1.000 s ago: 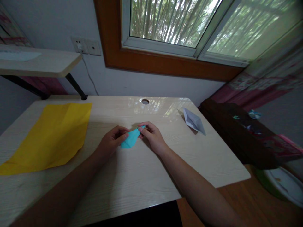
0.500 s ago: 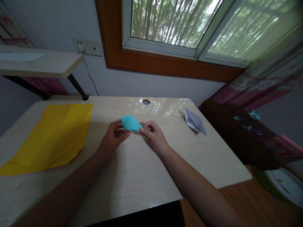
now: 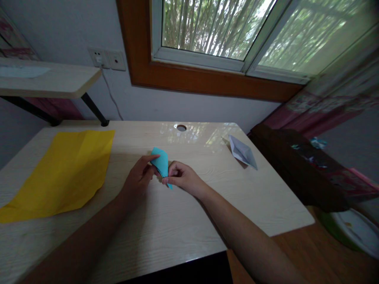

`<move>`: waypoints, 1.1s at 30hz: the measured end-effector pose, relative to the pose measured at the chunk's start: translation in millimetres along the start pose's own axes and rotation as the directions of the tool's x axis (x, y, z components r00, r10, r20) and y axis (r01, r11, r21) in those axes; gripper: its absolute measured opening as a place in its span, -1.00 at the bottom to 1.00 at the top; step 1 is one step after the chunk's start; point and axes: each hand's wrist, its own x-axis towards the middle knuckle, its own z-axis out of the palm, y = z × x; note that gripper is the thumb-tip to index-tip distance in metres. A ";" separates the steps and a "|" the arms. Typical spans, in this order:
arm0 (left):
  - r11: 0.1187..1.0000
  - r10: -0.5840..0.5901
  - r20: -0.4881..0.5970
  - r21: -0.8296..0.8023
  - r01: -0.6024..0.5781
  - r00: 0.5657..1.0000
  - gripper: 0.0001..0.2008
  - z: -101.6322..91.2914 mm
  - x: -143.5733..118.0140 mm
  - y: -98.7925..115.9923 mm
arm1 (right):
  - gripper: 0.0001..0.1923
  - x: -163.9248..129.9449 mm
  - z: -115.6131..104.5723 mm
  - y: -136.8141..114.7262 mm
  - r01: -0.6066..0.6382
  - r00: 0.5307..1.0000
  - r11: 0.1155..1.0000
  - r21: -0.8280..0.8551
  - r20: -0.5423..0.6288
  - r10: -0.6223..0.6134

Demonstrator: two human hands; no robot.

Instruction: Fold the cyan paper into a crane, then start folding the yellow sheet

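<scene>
A small folded piece of turquoise paper [image 3: 161, 162] is held just above the middle of the pale wooden desk [image 3: 183, 221]. My left hand [image 3: 139, 177] pinches its left side with the fingertips at its upper edge. My right hand [image 3: 182, 178] grips its lower right end between thumb and fingers. The paper stands tilted, its long axis running from upper left to lower right.
A large yellow sheet [image 3: 62, 169] lies flat at the desk's left. A white folded paper boat [image 3: 242, 152] sits at the back right, near a cable hole [image 3: 181, 127]. A dark sofa arm [image 3: 299, 165] adjoins the desk's right edge; a shelf [image 3: 47, 81] overhangs the back left.
Both hands turned the turquoise paper: it went from lying low, to pointing flat leftwards, to standing tilted now. My right hand slid down to its lower end.
</scene>
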 end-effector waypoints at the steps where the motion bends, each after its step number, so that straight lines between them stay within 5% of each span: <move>1: 1.000 -0.002 0.010 0.021 0.002 1.000 -0.65 -1.0 -0.4 1.6 | -0.56 -0.1 0.1 0.1 0.008 1.000 1.000 0.008 0.018 -0.008; 22: 0.995 0.092 0.008 0.034 -0.092 0.996 -0.76 -6.6 -0.3 2.9 | -0.59 -6.7 -0.6 7.0 0.052 0.986 0.998 -0.020 0.159 -0.048; 33: 0.999 -0.035 -0.018 0.011 0.035 0.999 -0.85 -6.3 0.5 12.1 | -0.57 -2.8 -0.1 3.6 0.227 0.973 0.972 0.062 0.028 -0.229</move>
